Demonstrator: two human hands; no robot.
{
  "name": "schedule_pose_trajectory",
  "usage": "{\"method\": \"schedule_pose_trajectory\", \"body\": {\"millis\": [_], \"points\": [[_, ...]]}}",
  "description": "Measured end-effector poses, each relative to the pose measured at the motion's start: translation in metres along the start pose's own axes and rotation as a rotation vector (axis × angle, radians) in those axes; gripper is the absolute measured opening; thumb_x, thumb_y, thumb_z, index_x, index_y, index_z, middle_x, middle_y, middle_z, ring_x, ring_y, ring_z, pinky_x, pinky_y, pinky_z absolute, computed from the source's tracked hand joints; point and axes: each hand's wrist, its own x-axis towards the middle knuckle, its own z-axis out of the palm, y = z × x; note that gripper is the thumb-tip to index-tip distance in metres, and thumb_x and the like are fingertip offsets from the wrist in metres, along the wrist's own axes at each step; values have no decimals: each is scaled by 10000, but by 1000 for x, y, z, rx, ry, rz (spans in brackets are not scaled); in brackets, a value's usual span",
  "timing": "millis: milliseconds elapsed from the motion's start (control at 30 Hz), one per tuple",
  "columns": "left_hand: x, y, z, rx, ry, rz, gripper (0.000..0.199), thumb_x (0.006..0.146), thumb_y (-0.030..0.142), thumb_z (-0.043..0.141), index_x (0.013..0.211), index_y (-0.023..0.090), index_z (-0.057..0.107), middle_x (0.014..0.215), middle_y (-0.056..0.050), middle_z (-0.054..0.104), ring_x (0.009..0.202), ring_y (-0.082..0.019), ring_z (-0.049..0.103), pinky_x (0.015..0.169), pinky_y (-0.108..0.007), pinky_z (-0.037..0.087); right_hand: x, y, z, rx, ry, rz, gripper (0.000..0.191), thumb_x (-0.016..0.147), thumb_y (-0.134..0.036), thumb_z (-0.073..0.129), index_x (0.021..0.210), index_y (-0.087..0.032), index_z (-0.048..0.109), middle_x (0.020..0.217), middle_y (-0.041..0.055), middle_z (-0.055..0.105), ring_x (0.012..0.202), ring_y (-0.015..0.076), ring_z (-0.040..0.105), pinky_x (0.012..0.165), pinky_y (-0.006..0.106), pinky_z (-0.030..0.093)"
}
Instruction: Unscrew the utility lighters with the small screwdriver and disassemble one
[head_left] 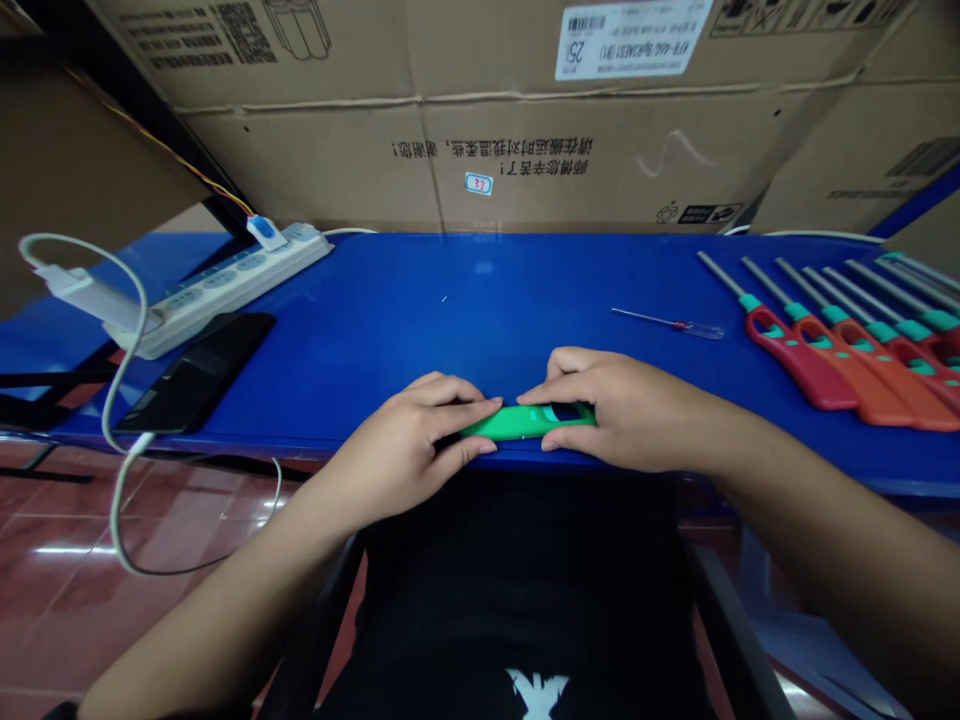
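Observation:
A green lighter body [511,422] lies lengthwise between my two hands at the front edge of the blue table. My left hand [420,435] grips its left end, thumb on the near side and fingers on the far side. Around the right end, beside a dark opening, my right hand [600,405] is closed in a pinch. Whether a metal tube sticks out there is hidden by that hand. Beyond my right hand lies a thin screwdriver [701,330] with a clear handle and a red collar.
Several red and orange lighters [806,370] with metal tubes lie in a row at the right. On the left are a white power strip [217,295], a black phone [199,375] and a looping white cable [118,400]. A cardboard wall [337,165] stands behind the blue table [390,300].

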Motion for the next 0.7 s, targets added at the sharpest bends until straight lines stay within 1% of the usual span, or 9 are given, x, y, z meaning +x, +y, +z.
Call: {"method": "schedule_pose_trajectory", "body": {"millis": [67, 100, 200, 267, 367, 467, 567, 700], "points": [[-4, 2, 2, 37, 26, 14, 371, 948, 332, 609, 1294, 202, 643, 1123, -81, 676, 1006, -198, 613, 879, -369, 536, -2, 2, 3, 3, 47, -20, 476, 857, -410, 702, 1302, -246, 663, 1067, 63, 649, 900, 193, 626, 758, 330, 518], [-6, 3, 3, 52, 34, 28, 384, 943, 333, 616, 1301, 196, 637, 1117, -84, 681, 994, -198, 616, 864, -365, 541, -4, 3, 6, -6, 73, -41, 479, 868, -394, 693, 1316, -231, 651, 1100, 69, 661, 942, 196, 634, 798, 337, 529], [-14, 4, 6, 108, 71, 74, 405, 938, 322, 625, 1314, 171, 619, 1102, -96, 694, 951, -199, 623, 820, -359, 553, -16, 3, 20, -91, 178, -116, 397, 918, -341, 634, 1293, -214, 658, 1220, 76, 685, 1104, 214, 626, 949, 376, 527], [-19, 5, 9, 178, 110, 93, 393, 938, 298, 620, 1308, 163, 621, 1113, -104, 701, 942, -209, 633, 819, -378, 558, -27, 2, 32, -208, 262, -140, 360, 950, -321, 583, 1283, -207, 660, 1293, 76, 675, 1176, 233, 613, 1005, 421, 515], [-26, 8, 16, 255, 157, 101, 387, 927, 262, 625, 1303, 175, 625, 1174, -112, 696, 970, -229, 649, 849, -415, 561, -42, -3, 49, -390, 380, -132, 375, 980, -301, 536, 1320, -170, 625, 1370, 86, 635, 1220, 252, 611, 1022, 457, 511], [-31, 10, 27, 243, 215, 97, 422, 904, 262, 660, 1313, 171, 612, 1205, -115, 694, 1037, -242, 651, 907, -428, 554, -51, -9, 59, -467, 426, -122, 365, 982, -322, 546, 1306, -174, 628, 1360, 74, 643, 1217, 251, 625, 995, 452, 525], [-32, 11, 34, 241, 287, 106, 436, 890, 271, 690, 1304, 163, 607, 1176, -106, 713, 1062, -241, 657, 937, -424, 547, -52, -13, 60, -484, 464, -130, 303, 981, -301, 556, 1242, -191, 666, 1298, 51, 685, 1161, 237, 662, 966, 440, 531], [-27, 9, 35, 275, 320, 165, 390, 887, 228, 689, 1252, 112, 617, 1116, -111, 732, 998, -237, 676, 883, -403, 561, -49, -15, 55, -456, 495, -151, 269, 970, -276, 574, 1196, -182, 687, 1239, 50, 718, 1114, 224, 681, 974, 432, 524]]}}
